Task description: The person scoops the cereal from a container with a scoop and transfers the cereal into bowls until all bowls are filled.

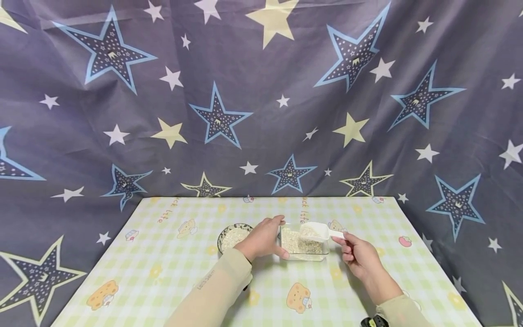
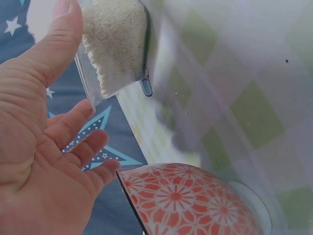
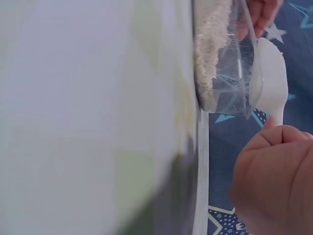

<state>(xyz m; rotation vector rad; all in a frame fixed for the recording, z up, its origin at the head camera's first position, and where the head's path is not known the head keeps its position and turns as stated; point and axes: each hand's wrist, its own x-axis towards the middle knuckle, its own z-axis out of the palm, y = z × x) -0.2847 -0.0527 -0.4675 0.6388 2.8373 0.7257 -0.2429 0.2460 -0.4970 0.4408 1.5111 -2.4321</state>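
A clear rectangular container [image 1: 306, 257] holding pale oat-like flakes [image 2: 117, 41] stands near the middle of the table. My left hand [image 1: 263, 238] grips its left end, thumb at the front corner and fingers toward the back. Over the container's right part is a white scoop [image 1: 313, 231], its handle pinched between thumb and fingers of my right hand [image 1: 359, 256]. From the right wrist view the scoop [image 3: 271, 78] is level with the container's rim; some pale flakes show in it from the head view.
Left of the container, partly behind my left hand, stands a bowl [image 2: 190, 203] with a red floral outside and pale flakes inside. A checked cloth [image 1: 163, 272] covers the table. Behind the table's far edge hangs a star-patterned curtain [image 1: 261, 145].
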